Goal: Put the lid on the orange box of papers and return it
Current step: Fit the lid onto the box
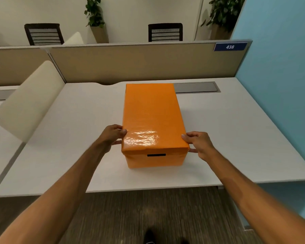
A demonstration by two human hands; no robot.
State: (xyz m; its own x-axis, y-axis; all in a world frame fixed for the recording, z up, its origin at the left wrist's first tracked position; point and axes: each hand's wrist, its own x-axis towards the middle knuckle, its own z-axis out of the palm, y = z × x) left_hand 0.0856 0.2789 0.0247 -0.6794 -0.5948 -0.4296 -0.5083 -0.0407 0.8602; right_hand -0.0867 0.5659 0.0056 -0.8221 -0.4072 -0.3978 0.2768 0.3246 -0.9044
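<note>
An orange box stands on the white desk, long side pointing away from me, with a dark handle slot in its near face. Its glossy orange lid sits on top and covers it fully, so the papers inside are hidden. My left hand grips the lid's near left corner, thumb on top and fingers down the side. My right hand holds the near right corner the same way.
A beige partition with a blue "438" plate closes the desk's far edge, and a grey cable hatch lies behind the box. A cream chair back stands to the left. A blue wall bounds the right.
</note>
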